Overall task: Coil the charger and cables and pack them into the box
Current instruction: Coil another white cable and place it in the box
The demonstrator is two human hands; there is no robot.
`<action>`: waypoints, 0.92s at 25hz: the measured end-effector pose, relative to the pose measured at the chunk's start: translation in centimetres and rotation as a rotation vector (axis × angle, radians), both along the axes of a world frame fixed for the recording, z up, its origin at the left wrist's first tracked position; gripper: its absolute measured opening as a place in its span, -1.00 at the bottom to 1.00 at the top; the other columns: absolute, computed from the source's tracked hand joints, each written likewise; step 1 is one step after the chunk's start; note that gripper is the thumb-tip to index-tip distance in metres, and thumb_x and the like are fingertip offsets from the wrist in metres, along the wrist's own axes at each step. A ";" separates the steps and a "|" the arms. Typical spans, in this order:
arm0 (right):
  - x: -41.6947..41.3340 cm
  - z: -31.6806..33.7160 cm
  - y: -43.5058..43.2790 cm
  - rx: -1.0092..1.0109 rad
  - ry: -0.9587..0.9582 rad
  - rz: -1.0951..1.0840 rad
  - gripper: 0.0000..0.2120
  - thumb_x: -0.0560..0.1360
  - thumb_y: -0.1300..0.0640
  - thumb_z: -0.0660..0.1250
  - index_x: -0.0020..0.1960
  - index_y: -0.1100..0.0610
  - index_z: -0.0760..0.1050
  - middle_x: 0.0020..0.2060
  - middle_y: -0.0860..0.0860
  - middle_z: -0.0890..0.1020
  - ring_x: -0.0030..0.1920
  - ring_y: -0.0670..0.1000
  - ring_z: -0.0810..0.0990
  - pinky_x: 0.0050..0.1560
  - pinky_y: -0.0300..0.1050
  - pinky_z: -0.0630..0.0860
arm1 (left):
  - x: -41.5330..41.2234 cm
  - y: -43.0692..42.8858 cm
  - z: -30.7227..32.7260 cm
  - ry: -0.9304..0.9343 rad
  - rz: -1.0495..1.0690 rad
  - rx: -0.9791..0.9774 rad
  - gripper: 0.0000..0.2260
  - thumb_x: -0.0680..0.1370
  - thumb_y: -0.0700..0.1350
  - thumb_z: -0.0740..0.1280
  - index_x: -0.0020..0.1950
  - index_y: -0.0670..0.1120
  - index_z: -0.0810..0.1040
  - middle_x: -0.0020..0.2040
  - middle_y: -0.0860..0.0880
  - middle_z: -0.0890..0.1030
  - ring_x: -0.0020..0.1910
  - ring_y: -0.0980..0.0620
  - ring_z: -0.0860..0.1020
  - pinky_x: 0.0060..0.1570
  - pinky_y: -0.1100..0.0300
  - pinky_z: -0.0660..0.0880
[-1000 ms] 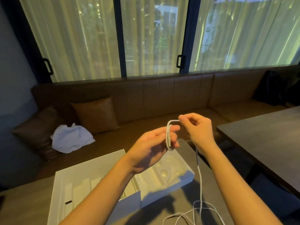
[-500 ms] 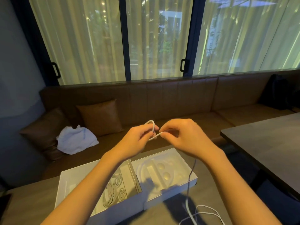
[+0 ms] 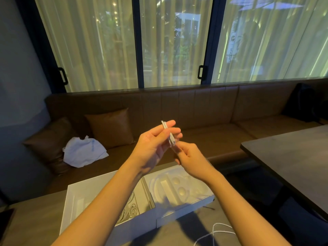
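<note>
A thin white cable (image 3: 166, 130) is looped round the fingers of my left hand (image 3: 152, 148), which holds the small coil up above the table. My right hand (image 3: 190, 159) pinches the cable just below the coil, close against the left fingers. The cable's loose length (image 3: 217, 231) lies in curves on the table at the lower right. Below my hands stands the open white box (image 3: 184, 213), its right half a moulded white insert with round hollows, its left half holding a coiled cable (image 3: 130, 208) partly hidden by my left forearm.
The box stands on a brown table (image 3: 33, 221). Behind it runs a brown bench with cushions (image 3: 110, 126) and a white plastic bag (image 3: 83, 152). A second dark table (image 3: 292, 157) is at the right, and a dark bag (image 3: 300, 102) sits at the bench's far right.
My right hand dropped from above the coil to just below it. The coil on my left fingers has tightened, and less loose cable hangs down to the table.
</note>
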State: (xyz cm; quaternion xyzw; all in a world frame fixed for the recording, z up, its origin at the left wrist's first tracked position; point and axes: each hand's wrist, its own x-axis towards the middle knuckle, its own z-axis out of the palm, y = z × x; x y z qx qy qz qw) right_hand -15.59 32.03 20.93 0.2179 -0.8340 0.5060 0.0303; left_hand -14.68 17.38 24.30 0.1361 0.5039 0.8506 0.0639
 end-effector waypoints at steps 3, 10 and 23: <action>0.8 -0.1 -0.3 0.247 0.033 -0.040 -0.83 0.61 0.10 0.14 0.03 0.10 0.50 -0.25 0.07 0.58 -0.28 0.01 0.52 -0.17 0.08 0.53 | -1.3 1.2 -0.8 0.080 0.337 -0.162 -0.86 0.54 -0.16 0.30 0.03 -0.03 0.63 0.17 -0.04 0.63 0.03 0.05 0.66 0.01 0.30 0.58; 1.7 3.7 1.6 0.627 0.378 -0.145 -0.80 0.54 0.05 0.26 0.13 -0.04 0.56 -0.01 -0.06 0.66 -0.06 -0.05 0.60 -0.01 -0.03 0.60 | -2.8 -1.5 -4.2 0.591 0.339 -1.137 -0.74 0.61 -0.09 0.19 0.25 -0.10 0.54 0.11 -0.03 0.63 0.09 0.10 0.57 0.10 0.27 0.44; 1.7 -1.6 -1.9 -0.076 -0.133 0.072 -0.77 0.61 0.30 0.09 -0.08 0.12 0.48 -0.34 0.04 0.53 -0.42 -0.15 0.45 -0.32 -0.20 0.47 | 0.8 -0.2 -1.8 -0.171 -0.023 0.233 -0.82 0.52 -0.19 0.27 0.06 -0.19 0.59 -0.22 -0.07 0.64 -0.23 0.06 0.64 -0.08 0.19 0.63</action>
